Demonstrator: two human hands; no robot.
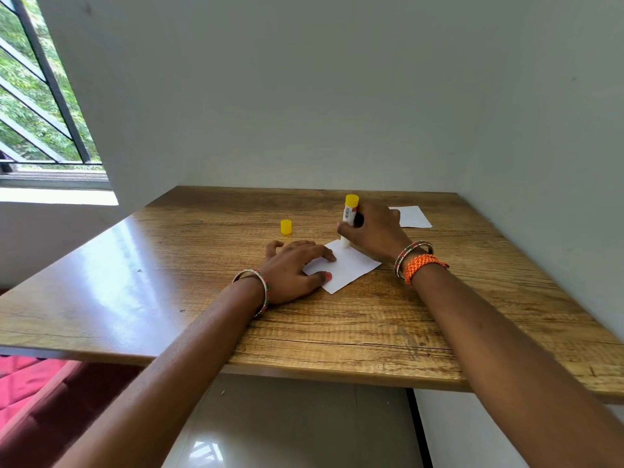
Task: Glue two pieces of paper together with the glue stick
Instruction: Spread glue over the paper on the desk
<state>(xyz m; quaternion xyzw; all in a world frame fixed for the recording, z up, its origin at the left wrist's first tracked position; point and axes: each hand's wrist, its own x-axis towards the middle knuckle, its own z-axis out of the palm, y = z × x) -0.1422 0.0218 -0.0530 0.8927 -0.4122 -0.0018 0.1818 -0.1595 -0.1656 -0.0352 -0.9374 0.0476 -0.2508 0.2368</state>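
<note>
With your left hand (pixel 293 270) pressed flat on the near paper (pixel 347 265) on the worktop (pixel 371 332) and your right-hand (pixel 374 231) grip clenched around the uncapped glue stick (pixel 348 219) at its far corner, spread glue, then fetch the second paper (pixel 413 217) lying beyond.

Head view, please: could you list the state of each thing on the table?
Glue stick: uncapped, upright, tip on the near paper, held by the right hand.
Cap: off, standing alone.
Near paper: flat, pinned by the left hand.
Far paper: flat, untouched.
</note>
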